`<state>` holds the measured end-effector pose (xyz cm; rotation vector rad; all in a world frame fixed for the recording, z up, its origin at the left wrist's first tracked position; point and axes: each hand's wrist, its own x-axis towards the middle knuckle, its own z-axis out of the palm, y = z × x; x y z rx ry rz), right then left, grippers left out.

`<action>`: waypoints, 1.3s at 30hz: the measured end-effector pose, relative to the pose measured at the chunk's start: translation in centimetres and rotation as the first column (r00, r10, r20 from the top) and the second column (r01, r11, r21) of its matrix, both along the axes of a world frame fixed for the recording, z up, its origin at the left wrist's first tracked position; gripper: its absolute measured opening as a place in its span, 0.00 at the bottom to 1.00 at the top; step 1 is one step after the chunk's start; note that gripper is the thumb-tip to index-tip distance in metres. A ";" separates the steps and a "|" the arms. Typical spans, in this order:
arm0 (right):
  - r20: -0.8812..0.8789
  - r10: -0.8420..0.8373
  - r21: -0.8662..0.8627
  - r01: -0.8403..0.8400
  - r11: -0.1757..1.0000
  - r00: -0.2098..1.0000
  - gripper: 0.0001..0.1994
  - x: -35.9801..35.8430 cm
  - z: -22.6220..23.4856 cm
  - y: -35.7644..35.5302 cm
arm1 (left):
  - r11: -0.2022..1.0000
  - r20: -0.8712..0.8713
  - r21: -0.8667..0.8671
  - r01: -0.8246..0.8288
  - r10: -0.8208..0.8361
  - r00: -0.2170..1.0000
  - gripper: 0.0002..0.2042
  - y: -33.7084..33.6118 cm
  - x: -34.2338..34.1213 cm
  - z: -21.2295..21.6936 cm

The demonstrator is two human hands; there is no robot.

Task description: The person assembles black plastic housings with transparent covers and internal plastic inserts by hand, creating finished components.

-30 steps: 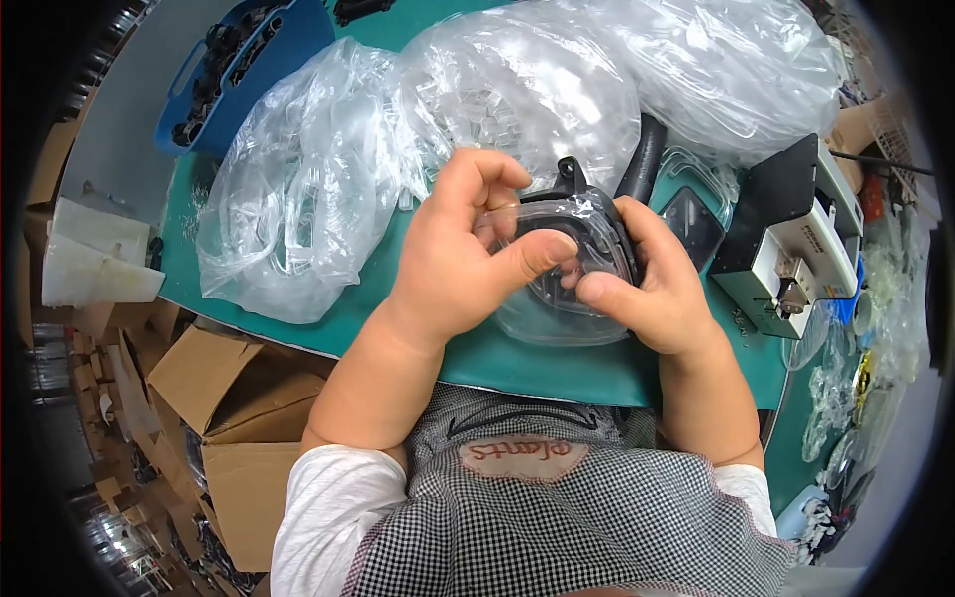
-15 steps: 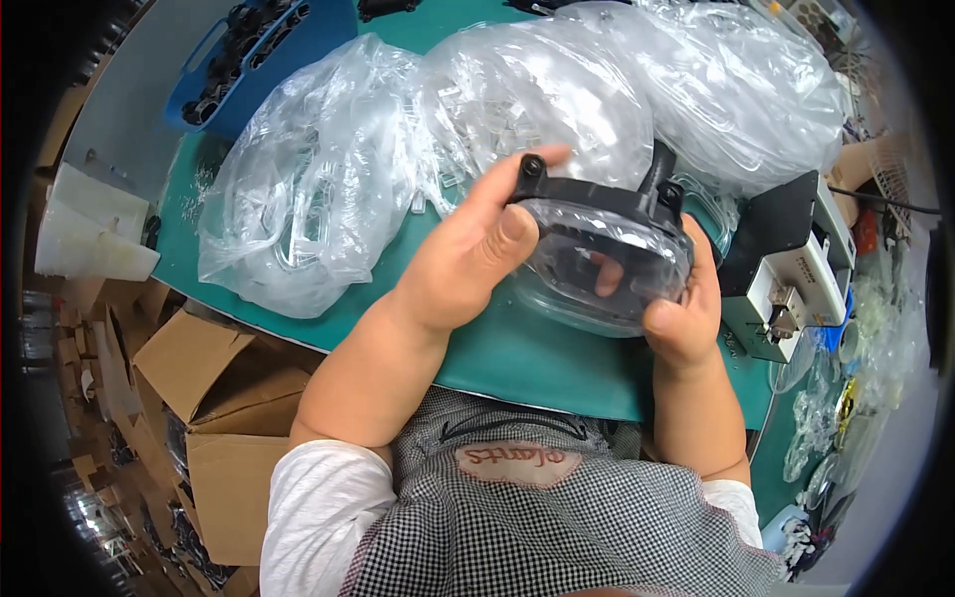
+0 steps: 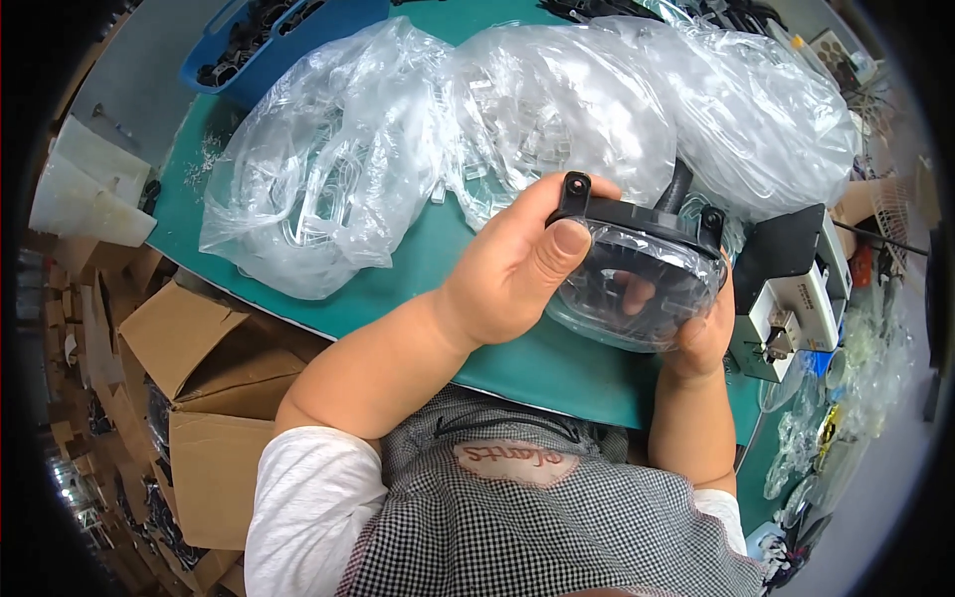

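Above the table's front edge I hold a clear mask with a black frame, a rounded see-through front and a black lug at each upper side. A short black tube rises behind it. My left hand is closed on its left end, the thumb on the front near the lug and the fingers behind. Around the right end, my right hand is closed too, partly hidden by the mask; a fingertip shows through the clear part. Behind the mask, plastic bags of clear parts lie on the green table.
A blue basket of black parts stands at the far left. A white and black bench device sits close to my right hand. An open cardboard box is below the table's left edge, near a whitish bin.
Both hands and the mask have shifted right and slightly down in the picture. The grip on both ends looks the same. The view of the table has shifted a little.
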<state>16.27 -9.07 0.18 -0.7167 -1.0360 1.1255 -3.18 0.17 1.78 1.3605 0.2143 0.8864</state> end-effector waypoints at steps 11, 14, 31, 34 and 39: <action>0.467 -0.310 0.107 0.294 0.950 0.828 0.43 0.0 1.3 0.0 | 0.956 -0.106 0.219 -0.197 0.224 0.969 0.31 0.1 0.6 -0.7; 0.495 -0.286 0.128 0.257 0.958 0.821 0.45 0.0 1.1 -0.1 | 0.949 -0.087 0.233 -0.212 0.237 0.967 0.31 -0.3 1.0 -1.3; 0.120 -0.242 -0.193 0.262 0.946 0.963 0.26 0.0 1.9 0.4 | 0.467 -0.189 0.866 -0.182 0.641 0.744 0.59 0.4 2.1 -0.9; -0.070 -0.232 -0.302 0.201 0.932 0.970 0.24 -0.1 1.6 0.7 | 0.553 -0.213 0.807 -0.207 0.599 0.772 0.58 -0.1 2.1 -1.3; -0.097 -0.232 -0.321 0.190 0.928 0.968 0.20 -0.2 1.3 1.0 | 0.441 -0.172 0.871 -0.216 0.686 0.707 0.52 -0.5 2.3 -0.9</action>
